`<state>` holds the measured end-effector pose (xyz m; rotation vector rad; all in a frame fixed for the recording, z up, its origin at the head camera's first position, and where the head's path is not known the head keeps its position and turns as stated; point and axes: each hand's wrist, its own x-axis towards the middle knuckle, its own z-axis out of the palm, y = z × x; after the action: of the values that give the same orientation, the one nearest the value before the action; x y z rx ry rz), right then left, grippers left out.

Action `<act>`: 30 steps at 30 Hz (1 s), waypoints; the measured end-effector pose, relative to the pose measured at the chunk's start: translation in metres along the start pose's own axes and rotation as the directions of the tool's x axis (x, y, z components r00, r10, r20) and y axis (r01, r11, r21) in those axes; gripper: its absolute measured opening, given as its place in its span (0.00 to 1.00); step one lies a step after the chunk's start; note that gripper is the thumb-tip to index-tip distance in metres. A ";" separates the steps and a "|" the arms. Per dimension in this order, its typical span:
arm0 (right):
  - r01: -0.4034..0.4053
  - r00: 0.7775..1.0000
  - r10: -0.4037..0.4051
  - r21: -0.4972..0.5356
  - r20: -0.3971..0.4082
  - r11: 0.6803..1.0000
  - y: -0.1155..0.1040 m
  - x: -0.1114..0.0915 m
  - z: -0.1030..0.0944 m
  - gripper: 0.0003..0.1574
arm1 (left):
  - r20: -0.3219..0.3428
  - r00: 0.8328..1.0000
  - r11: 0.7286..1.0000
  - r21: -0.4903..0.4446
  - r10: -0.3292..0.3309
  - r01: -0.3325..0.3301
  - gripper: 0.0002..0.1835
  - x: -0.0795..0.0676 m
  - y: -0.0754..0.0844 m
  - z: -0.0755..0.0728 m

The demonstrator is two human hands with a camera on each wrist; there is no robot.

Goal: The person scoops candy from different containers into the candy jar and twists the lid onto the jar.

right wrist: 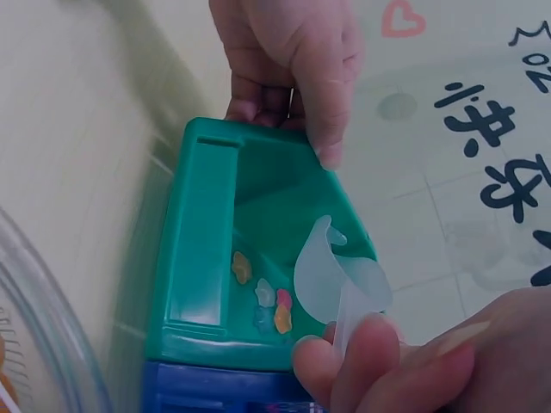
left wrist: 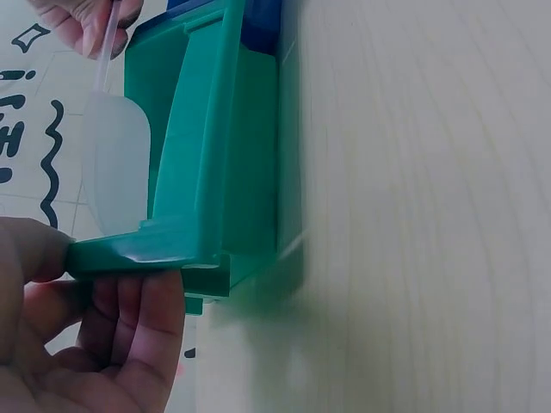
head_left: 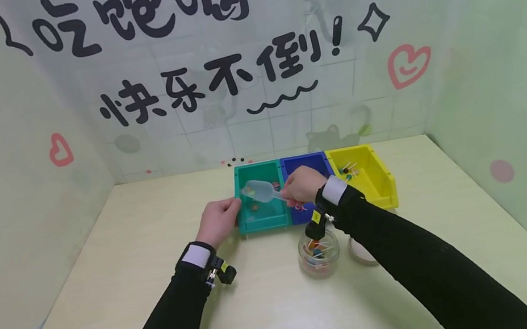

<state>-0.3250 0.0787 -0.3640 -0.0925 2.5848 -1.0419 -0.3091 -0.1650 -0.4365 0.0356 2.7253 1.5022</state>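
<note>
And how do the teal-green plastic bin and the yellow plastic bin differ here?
The teal-green plastic bin holds small multicoloured gummy-like pieces; the yellow plastic bin holds lollipop-like sweets on thin pale sticks. In the head view, the green bin ends the row at left, the yellow bin at right. The bare left hand grips the green bin's rim, not the yellow bin's. Both are open-topped.

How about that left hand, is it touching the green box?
Touching. The left wrist view shows the left hand pinching the green box at its rim between thumb and fingers.
</note>
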 end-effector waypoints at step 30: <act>0.023 0.999 -0.014 0.316 -0.030 0.949 0.035 -0.021 -0.014 0.20 | -0.042 0.998 0.997 -0.059 -0.046 0.043 0.23 -0.004 0.002 0.005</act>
<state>-0.3076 0.1174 -0.3716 -0.0223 2.4074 -1.4585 -0.3051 -0.1598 -0.4378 -0.0597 2.6945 1.5874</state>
